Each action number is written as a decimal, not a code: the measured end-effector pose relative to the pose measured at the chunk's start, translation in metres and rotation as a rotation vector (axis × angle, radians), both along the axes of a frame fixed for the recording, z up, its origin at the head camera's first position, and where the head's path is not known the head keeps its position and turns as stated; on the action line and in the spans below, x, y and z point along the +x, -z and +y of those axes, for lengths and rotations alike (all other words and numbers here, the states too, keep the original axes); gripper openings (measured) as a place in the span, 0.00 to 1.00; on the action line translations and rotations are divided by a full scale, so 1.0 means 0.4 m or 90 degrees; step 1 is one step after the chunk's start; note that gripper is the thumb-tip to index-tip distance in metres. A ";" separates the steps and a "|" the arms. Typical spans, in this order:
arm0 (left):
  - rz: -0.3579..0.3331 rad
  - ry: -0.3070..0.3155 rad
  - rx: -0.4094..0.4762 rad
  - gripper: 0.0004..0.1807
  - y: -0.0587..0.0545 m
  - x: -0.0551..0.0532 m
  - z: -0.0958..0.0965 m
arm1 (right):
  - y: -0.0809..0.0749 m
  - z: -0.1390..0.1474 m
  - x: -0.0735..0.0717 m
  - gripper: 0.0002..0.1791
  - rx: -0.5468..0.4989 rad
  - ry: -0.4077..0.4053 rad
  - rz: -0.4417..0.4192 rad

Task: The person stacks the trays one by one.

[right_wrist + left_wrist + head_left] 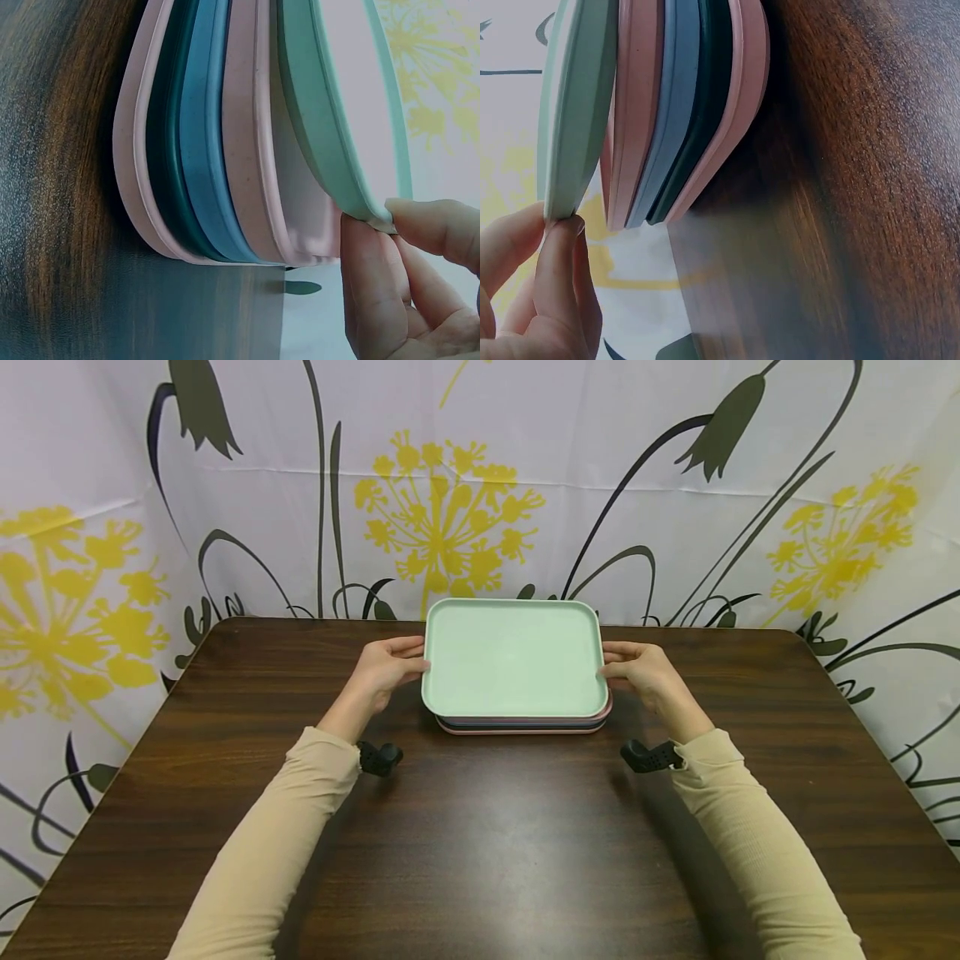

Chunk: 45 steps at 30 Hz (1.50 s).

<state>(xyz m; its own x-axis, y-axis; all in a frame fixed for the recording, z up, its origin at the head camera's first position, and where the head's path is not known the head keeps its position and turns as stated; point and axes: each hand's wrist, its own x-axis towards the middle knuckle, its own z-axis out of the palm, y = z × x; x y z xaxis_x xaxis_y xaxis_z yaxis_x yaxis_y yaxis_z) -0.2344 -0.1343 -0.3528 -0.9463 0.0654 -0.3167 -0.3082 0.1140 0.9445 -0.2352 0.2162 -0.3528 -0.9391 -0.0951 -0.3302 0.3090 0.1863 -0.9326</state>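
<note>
A light green rectangular tray [514, 658] with rounded corners lies over a stack of trays near the table's far edge. My left hand [384, 672] pinches its left rim between thumb and fingers. On the opposite rim my right hand [639, 672] pinches in the same way. Both wrist views show the green tray lifted a little off the pink tray [247, 135] under it, with a gap at the right end. Below come a blue tray [201, 142], a dark green tray [166, 142] and a second pink tray [742, 82] on the table.
The dark wooden table [495, 843] has its far edge close behind the stack. A white curtain [570, 435] with yellow and grey-green flower prints hangs behind and at both sides. Black bands with camera mounts [380, 758] sit on both wrists.
</note>
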 end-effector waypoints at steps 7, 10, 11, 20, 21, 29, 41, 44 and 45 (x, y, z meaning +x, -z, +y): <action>0.011 -0.006 -0.023 0.29 0.010 -0.003 0.013 | 0.002 0.002 -0.003 0.32 0.054 0.005 -0.015; 0.010 -0.006 -0.031 0.29 0.014 -0.003 0.016 | 0.004 0.002 -0.004 0.32 0.063 0.005 -0.019; 0.010 -0.004 -0.032 0.28 0.015 -0.003 0.018 | 0.006 0.002 -0.005 0.32 0.066 0.004 -0.018; 0.014 -0.001 -0.034 0.28 0.019 -0.005 0.031 | 0.013 0.016 -0.004 0.32 0.069 -0.008 -0.012; 0.016 -0.001 -0.034 0.28 0.019 -0.005 0.032 | 0.014 0.018 -0.004 0.32 0.073 -0.010 -0.011; 0.016 -0.005 -0.044 0.27 0.024 -0.007 0.038 | 0.017 0.020 -0.006 0.31 0.089 -0.016 -0.018; 0.026 0.008 -0.087 0.26 0.028 -0.006 0.039 | 0.016 0.024 -0.006 0.31 0.091 -0.032 -0.029; 0.028 0.003 -0.100 0.25 0.027 -0.006 0.041 | 0.017 0.023 -0.007 0.31 0.076 -0.024 -0.031; 0.031 0.000 -0.105 0.25 0.028 -0.007 0.042 | 0.019 0.024 -0.008 0.31 0.071 -0.020 -0.033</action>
